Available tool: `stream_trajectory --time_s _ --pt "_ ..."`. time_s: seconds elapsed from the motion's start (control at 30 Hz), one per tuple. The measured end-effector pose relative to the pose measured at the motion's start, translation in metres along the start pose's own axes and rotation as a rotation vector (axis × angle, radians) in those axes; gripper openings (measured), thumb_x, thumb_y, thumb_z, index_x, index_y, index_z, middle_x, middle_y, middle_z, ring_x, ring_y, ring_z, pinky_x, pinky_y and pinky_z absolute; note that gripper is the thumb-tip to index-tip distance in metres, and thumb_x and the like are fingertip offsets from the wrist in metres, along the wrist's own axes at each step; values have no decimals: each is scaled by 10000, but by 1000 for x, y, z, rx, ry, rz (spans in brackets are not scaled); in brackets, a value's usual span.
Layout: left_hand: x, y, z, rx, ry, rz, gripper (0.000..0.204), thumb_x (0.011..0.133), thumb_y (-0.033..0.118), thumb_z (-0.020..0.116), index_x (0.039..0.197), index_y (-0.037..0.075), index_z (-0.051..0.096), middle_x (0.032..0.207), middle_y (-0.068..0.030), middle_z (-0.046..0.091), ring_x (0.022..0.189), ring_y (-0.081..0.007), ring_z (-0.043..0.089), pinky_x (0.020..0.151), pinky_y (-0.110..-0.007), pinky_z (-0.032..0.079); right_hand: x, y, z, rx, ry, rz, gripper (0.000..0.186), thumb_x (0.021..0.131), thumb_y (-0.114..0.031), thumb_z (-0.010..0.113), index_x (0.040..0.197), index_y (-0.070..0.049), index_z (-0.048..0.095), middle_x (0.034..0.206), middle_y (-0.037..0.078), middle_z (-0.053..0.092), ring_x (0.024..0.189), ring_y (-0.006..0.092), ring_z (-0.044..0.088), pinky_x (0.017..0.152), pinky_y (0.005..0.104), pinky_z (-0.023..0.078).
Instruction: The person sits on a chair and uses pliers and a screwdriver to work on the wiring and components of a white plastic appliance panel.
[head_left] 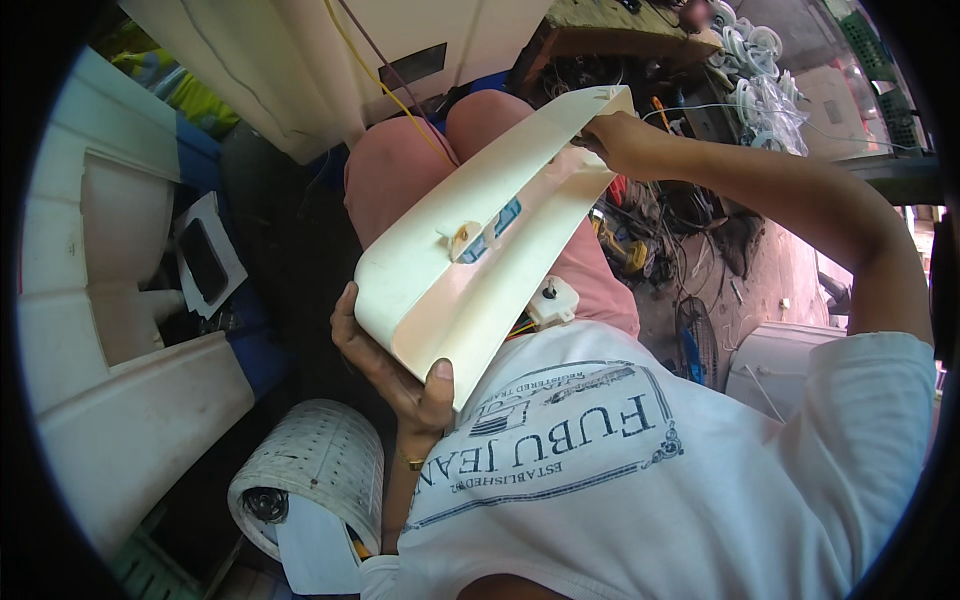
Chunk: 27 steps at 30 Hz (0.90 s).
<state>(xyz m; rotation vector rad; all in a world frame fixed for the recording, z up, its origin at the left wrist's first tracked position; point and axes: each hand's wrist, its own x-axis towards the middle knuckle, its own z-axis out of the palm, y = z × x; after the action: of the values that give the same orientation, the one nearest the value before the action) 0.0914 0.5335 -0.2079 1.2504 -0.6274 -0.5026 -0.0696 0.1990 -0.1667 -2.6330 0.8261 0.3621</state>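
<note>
A long cream-white plastic appliance panel (420, 245) lies tilted across my lap, its hollow side turned partly toward me. My left hand (400, 385) grips its near left end, with the thumb on the near edge and fingers around the outer side. At the far right end my right hand (630, 145) has its fingers closed on the panel's edge, the fingertips partly hidden inside. A small knob-like part (460, 240) and blue pieces (490, 232) show in the panel's middle. Between panel and shirt sits a white plastic timer box (553, 302) with coloured wires.
White appliance bodies stand at left (150, 385) and ahead (300, 60). A dark phone (203, 260) rests on white paper at left. A perforated drum (330, 470) lies lower left. Tools and cables (650, 225) clutter the right floor below a wooden bench (610, 30).
</note>
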Motion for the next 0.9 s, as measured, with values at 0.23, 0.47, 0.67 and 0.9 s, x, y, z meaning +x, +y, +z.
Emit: stream_trajectory --time_s 0.23,0.47,0.67,0.9 --pt "-6 -5 -3 34 25 9 1061 695 464 671 1513 22 162 1344 -183 323 1297 -321 396 1091 -491 341 -3 -17 -6 69 0 154 305 1006 -269 569 1037 32 611 864 212 698 748 329 699 702 421 533" --pt "-17 -26 -12 29 39 85 1060 688 475 662 1504 7 174 1333 -186 316 1258 -321 416 1033 -504 378 -2 -18 -3 450 -89 548 306 1006 -278 576 961 25 580 707 134 650 479 212 592 432 358 466" --pt "-29 -51 -25 128 -4 215 1026 712 518 655 1511 77 187 1322 -187 325 1236 -318 430 994 -505 423 -10 -21 -8 765 -45 643 215 1008 -181 505 1003 27 560 746 140 638 499 205 586 388 332 457" --pt "-34 -54 -10 -182 117 29 987 739 485 620 1524 93 167 1426 -219 369 1327 -359 434 1070 -530 422 -51 -25 -16 1407 27 772 248 1049 -226 455 1207 -41 504 920 138 664 585 188 611 461 298 511"
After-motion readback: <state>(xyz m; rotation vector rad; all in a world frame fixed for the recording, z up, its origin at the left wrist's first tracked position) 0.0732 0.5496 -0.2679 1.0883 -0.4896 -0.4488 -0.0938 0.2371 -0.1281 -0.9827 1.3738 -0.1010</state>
